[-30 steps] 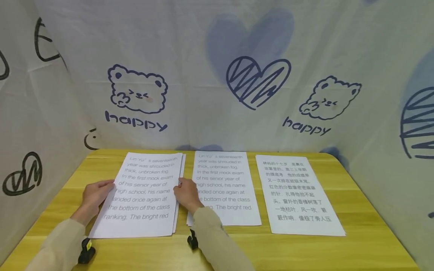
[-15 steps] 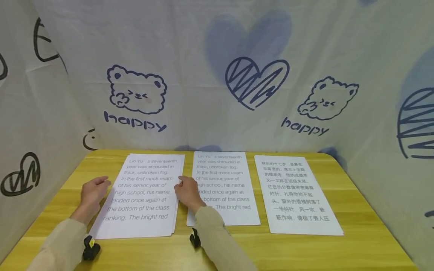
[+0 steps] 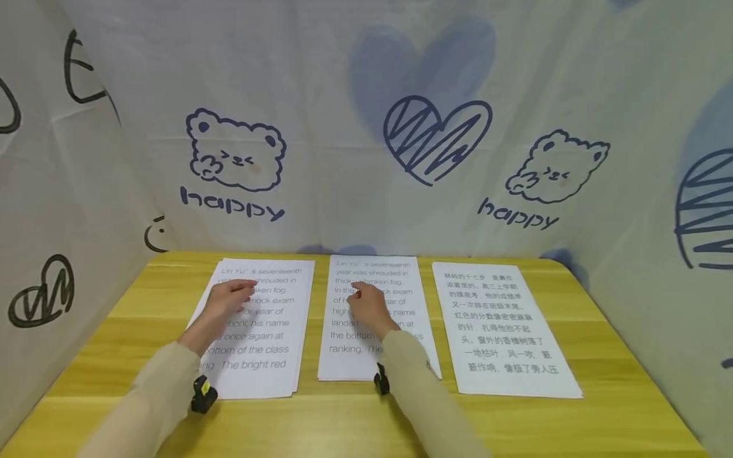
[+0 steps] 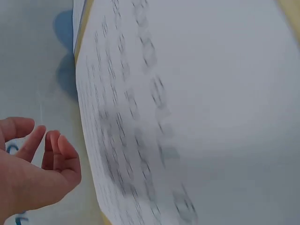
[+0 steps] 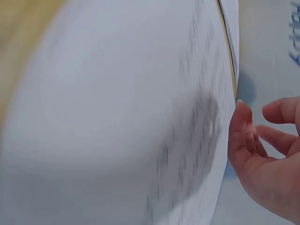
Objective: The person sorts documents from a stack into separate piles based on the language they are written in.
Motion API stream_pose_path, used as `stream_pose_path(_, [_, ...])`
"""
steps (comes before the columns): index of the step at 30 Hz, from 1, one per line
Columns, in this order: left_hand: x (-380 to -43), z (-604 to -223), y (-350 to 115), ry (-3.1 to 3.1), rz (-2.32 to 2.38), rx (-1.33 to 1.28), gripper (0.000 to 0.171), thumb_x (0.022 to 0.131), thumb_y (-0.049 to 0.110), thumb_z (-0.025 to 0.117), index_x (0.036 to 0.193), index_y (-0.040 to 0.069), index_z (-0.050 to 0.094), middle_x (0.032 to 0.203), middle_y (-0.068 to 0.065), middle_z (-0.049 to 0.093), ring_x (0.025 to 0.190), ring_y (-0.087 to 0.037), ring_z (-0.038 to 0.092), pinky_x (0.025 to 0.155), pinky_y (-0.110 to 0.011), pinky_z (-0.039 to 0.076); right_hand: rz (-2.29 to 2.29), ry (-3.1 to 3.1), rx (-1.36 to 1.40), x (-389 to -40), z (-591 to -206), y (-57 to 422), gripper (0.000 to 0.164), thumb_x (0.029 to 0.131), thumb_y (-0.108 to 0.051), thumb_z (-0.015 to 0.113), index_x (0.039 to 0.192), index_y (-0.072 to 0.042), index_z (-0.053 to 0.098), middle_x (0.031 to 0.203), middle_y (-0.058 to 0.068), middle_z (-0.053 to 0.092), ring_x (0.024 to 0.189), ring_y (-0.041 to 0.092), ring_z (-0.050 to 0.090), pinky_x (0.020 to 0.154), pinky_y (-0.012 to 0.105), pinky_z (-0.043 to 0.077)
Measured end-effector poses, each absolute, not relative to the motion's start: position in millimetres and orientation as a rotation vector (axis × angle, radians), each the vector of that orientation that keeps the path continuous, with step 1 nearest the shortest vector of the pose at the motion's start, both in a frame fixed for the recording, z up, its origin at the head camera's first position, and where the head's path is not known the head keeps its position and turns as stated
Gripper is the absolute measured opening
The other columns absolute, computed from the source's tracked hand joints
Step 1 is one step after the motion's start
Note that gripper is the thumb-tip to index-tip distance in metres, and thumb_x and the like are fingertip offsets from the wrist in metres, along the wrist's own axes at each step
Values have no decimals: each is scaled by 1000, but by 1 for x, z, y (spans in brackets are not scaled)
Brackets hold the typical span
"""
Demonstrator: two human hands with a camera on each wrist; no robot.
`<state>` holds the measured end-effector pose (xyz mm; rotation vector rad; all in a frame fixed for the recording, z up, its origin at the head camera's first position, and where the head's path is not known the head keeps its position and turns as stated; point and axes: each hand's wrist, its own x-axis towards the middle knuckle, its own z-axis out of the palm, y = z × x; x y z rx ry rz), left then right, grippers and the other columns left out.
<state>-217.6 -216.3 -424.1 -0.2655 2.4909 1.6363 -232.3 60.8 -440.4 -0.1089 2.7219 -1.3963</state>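
Note:
My left hand point(image 3: 222, 308) hovers over the left stack of printed sheets point(image 3: 258, 378), fingers loosely bent with nothing between them. A second sheet edge peeks out along that stack's right side. Above the middle stack of printed sheets point(image 3: 366, 369) hangs my right hand point(image 3: 372, 308), its fingers loosely curved and holding nothing. Both stacks carry the same English text. In the left wrist view the left hand point(image 4: 40, 173) casts a shadow on the paper below. The right wrist view has the right hand point(image 5: 267, 154) apart from the page too, thumb and fingers separated.
A third stack of sheets point(image 3: 504, 331), printed in Chinese, lies at the right of the wooden table point(image 3: 321, 423). White cloth point(image 3: 338, 191) with bear and heart drawings encloses the back and sides. Small black devices point(image 3: 203, 394) sit at both wrists.
The left hand has let go of the left stack's edge and moved right over it. My right hand has left that stack's right edge and shifted over the middle stack.

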Motion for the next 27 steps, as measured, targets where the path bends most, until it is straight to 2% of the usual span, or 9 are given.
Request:
stream_pose_path(2, [-224, -425, -202, 2476, 1652, -224, 44, 102, 17, 45, 140, -5, 45, 136, -25, 46, 118, -34, 47, 95, -42, 43, -1382, 2738, -72, -235, -439, 75, 41, 95, -7, 49, 135, 4, 52, 86, 6, 58, 67, 15, 55, 69, 30, 49])
stream_pose_path(9, [-242, -426, -152, 2428, 1671, -125, 43, 99, 12, 49, 138, -5, 46, 137, -25, 48, 121, -35, 49, 98, -42, 45, -1263, 2844, 48, -246, -436, 127, 42, 95, -7, 49, 135, 4, 52, 103, 14, 62, 80, 20, 55, 77, 34, 48])
stream_pose_path(19, [-253, -432, -103, 2407, 1633, -51, 44, 96, 9, 52, 137, -7, 47, 132, -24, 50, 112, -33, 53, 95, -41, 45, -1161, 2899, 64, -247, -437, 182, 43, 91, -6, 49, 131, 11, 52, 110, 23, 62, 88, 29, 58, 76, 38, 50])
stream_pose_path(27, [-252, -442, -85, 2420, 1581, -70, 49, 93, 8, 55, 138, -9, 44, 138, -26, 47, 119, -37, 50, 100, -44, 42, -1105, 2854, 137, -243, -446, 196, 47, 91, -7, 49, 134, 11, 48, 126, 28, 55, 113, 39, 54, 95, 47, 45])
